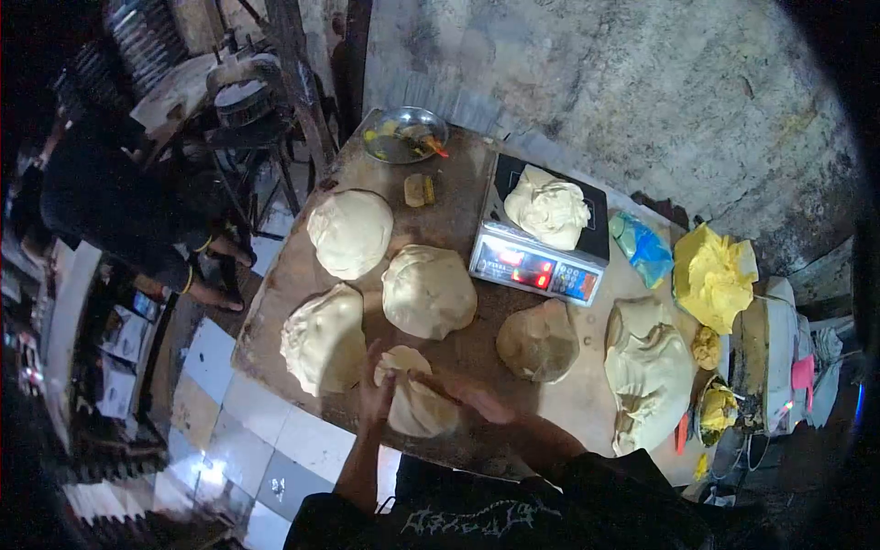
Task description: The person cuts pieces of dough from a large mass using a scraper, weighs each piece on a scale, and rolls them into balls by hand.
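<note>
Near the table's front edge, my left hand [375, 390] is against the left side of a pale dough piece [422, 409], whose top is folded. My right hand [477, 396] reaches in from the right with its fingers stretched out, at the dough's upper right. Just beyond lies a round dough mound [429, 291], with two more mounds [350, 234] [321, 339] to the left. A smaller, darker-looking dough piece [538, 341] sits right of my hands. Another dough lump [547, 207] rests on a digital scale [536, 266] with a lit red display.
A large dough slab [646, 376], a yellow block [715, 275] and a plastic bag [643, 249] are on the right. A metal bowl [404, 136] and a small brush-like block [419, 190] stand at the back left. Another person [119, 202] is at far left.
</note>
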{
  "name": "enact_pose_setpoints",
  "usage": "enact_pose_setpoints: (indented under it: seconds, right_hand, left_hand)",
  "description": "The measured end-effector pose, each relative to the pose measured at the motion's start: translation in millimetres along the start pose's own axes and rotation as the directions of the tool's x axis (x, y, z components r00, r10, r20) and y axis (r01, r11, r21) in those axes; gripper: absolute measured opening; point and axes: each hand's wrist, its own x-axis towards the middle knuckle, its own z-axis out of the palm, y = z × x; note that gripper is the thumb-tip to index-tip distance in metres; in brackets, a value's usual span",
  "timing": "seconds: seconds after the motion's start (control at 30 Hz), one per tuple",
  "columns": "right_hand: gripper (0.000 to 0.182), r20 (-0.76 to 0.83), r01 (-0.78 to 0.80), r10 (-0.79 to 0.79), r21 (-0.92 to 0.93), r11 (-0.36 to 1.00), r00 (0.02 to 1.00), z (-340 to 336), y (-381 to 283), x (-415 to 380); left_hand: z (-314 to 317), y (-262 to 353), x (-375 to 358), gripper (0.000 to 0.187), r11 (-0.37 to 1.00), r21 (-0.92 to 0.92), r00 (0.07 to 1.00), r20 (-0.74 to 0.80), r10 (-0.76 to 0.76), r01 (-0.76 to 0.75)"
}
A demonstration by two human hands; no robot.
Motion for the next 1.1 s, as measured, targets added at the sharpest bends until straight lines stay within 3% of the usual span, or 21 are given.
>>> enact_pose_setpoints:
  seconds: [0.07,0.13,0.2,0.23,0.3,0.37,0.4,0.43,0.47,0.5,0.53,0.57,0.6,0.63,0.67,0.73,0.8,0.83,0.93,1.0,1.1]
  right_hand:
    - [0.070,0.050,0.247,-0.266,0.242,0.938,0.963,-0.9,-18.5,-16.9]
    - [0.077,0.046,0.413,-0.501,0.504,0.759,0.864,11.5,-17.8,-32.9]
    - [0.112,-0.115,0.543,-0.539,0.004,0.839,0.834,-13.0,-83.8,-88.1]
    - [0.105,-0.281,0.658,-0.827,-0.505,0.558,0.486,-5.4,-70.2,-75.2]
    - [0.086,-0.188,0.720,-0.960,-0.634,0.280,0.207,-15.4,-96.2,-119.9]
    - [0.081,-0.205,0.709,-0.969,-0.663,0.239,0.134,1.9,-52.5,-125.5]
    - [0.076,-0.214,0.672,-0.976,-0.715,0.190,0.048,11.7,-23.9,-123.3]
    - [0.072,-0.344,0.745,-0.924,-0.570,0.346,0.166,30.3,18.7,-123.9]
    - [0.067,-0.447,0.778,-0.840,-0.391,0.492,0.307,62.7,68.5,-126.8]
    - [0.059,-0.608,0.684,-0.476,0.158,0.712,0.635,102.4,107.8,-129.3]
    - [0.057,-0.590,0.533,-0.467,-0.072,0.843,0.659,135.7,205.0,-116.5]
    - [0.062,-0.438,0.208,-0.531,-0.597,0.775,0.725,170.1,281.3,-131.0]
    - [0.056,-0.229,0.258,-0.523,-0.668,0.698,0.821,190.9,288.7,-166.2]
    - [0.052,-0.422,0.234,-0.297,-0.196,0.952,0.856,205.9,306.8,-176.6]
    - [0.060,-0.346,0.258,-0.427,-0.440,0.860,0.835,206.7,281.6,-207.3]
    - [0.060,-0.552,0.228,-0.219,-0.054,0.972,0.804,213.0,271.2,-239.3]
    - [0.058,-0.676,0.266,-0.369,-0.257,0.929,0.637,205.1,279.7,-240.1]
    - [0.054,-0.730,0.250,-0.273,-0.143,0.958,0.626,201.9,285.6,-236.7]
    - [0.060,-0.712,0.121,-0.250,-0.227,0.966,0.657,175.4,288.5,-193.1]
    - [0.079,-0.707,0.239,-0.185,-0.024,0.971,0.683,153.1,258.9,-144.6]
    - [0.075,-0.707,0.047,-0.268,-0.316,0.948,0.655,123.8,218.5,-53.4]
  left_hand:
    - [-19.9,30.3,15.8,0.062,0.951,-0.206,0.959,0.211,-0.189,0.232]
    - [-8.4,161.2,36.2,0.052,0.961,0.201,0.981,0.087,0.175,-0.190]
    - [-13.6,241.4,34.2,0.044,0.697,0.424,0.799,0.122,0.588,-0.578]
    - [-8.3,276.5,24.7,0.043,0.677,0.412,0.767,0.093,0.635,-0.610]
    - [3.8,293.2,3.2,0.043,0.659,0.423,0.745,0.061,0.664,-0.622]
    - [10.5,281.3,-24.3,0.039,0.335,0.406,0.435,0.184,0.881,-0.850]
    - [24.7,250.7,-62.0,0.036,0.586,0.414,0.667,0.074,0.741,-0.697]
    - [38.1,166.5,-73.8,0.030,0.370,0.444,0.419,0.013,0.908,-0.816]
    - [41.3,184.7,-109.9,0.025,0.490,0.542,0.713,0.344,0.611,-0.682]
    - [61.2,34.7,-162.8,0.025,0.578,0.552,0.781,0.253,0.571,-0.601]
    - [77.1,102.5,-175.1,0.036,0.664,0.742,0.858,0.395,-0.330,-0.086]
    - [74.0,80.4,-212.6,0.040,0.606,0.760,0.753,0.536,-0.381,-0.235]
    - [72.5,59.8,-247.1,0.045,0.557,0.742,0.632,0.643,-0.432,-0.374]
    - [77.4,56.9,-225.7,0.045,0.550,0.748,0.675,0.625,-0.393,-0.372]
    - [72.1,56.5,-204.0,0.049,0.597,0.743,0.689,0.602,-0.403,-0.301]
    - [55.0,70.6,-226.6,0.057,0.701,0.710,0.612,0.584,-0.533,-0.067]
    - [59.0,113.8,-160.6,0.065,0.785,0.553,0.803,0.583,-0.126,-0.279]
    - [61.0,104.9,-136.8,0.069,0.925,0.364,0.835,0.538,-0.118,-0.104]
    - [89.9,54.1,-59.7,0.056,0.675,0.728,0.868,0.405,-0.287,-0.117]
    - [106.1,-20.9,-22.3,0.044,0.448,0.801,0.869,0.485,-0.095,-0.398]
    - [91.1,5.1,-7.9,0.042,0.496,0.854,0.943,0.281,-0.178,-0.161]
